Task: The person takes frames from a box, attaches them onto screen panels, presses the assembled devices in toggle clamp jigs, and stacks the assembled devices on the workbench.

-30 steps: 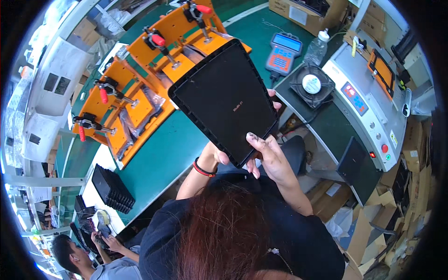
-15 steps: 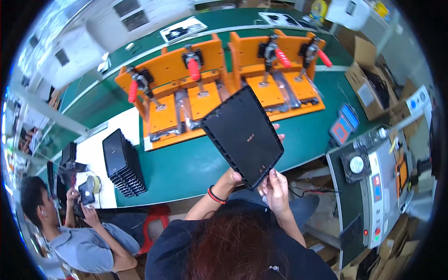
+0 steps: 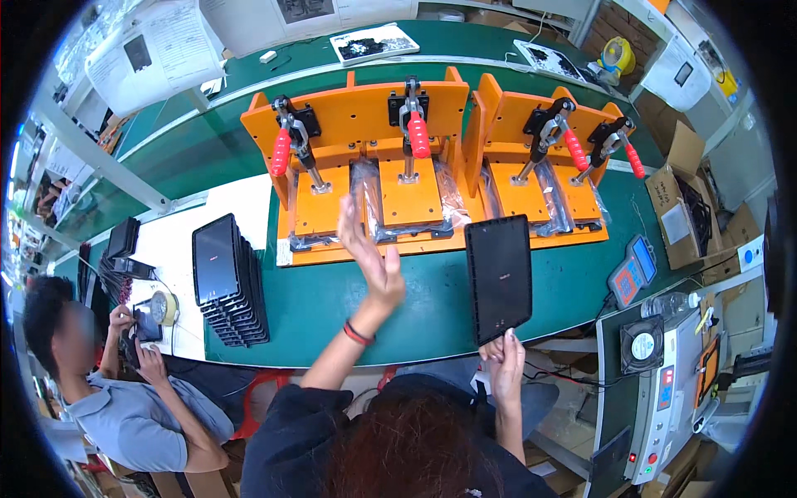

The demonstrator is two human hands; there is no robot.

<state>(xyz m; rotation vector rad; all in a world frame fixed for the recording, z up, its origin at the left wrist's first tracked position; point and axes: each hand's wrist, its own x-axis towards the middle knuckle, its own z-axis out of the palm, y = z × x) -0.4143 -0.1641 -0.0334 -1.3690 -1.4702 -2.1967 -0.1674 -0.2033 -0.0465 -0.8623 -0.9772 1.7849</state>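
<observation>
A flat black tablet housing (image 3: 500,278) with a notched rim stands almost upright over the front of the green bench. My right hand (image 3: 504,358) pinches its lower edge between thumb and fingers. My left hand (image 3: 371,264) is off the housing, raised over the bench with fingers stretched out and holding nothing. Beyond it stands an orange clamping fixture (image 3: 353,126) with red-handled toggle clamps, and a second orange fixture (image 3: 531,133) adjoins it on the right. Clear plastic film (image 3: 365,195) lies between the orange press plates. A stack of similar black housings (image 3: 228,278) sits to the left.
At the left a co-worker (image 3: 141,415) handles a small dark device beside a tape roll (image 3: 163,308). A blue-grey handheld meter (image 3: 633,272) lies on the bench's right end, near an open cardboard box (image 3: 685,203). A grey machine (image 3: 664,390) with a fan (image 3: 643,344) stands lower right.
My left hand has let go of the housing and moved left and up, fingers spread. The housing, held by my right hand, has swung more upright and to the right. The view has shifted slightly.
</observation>
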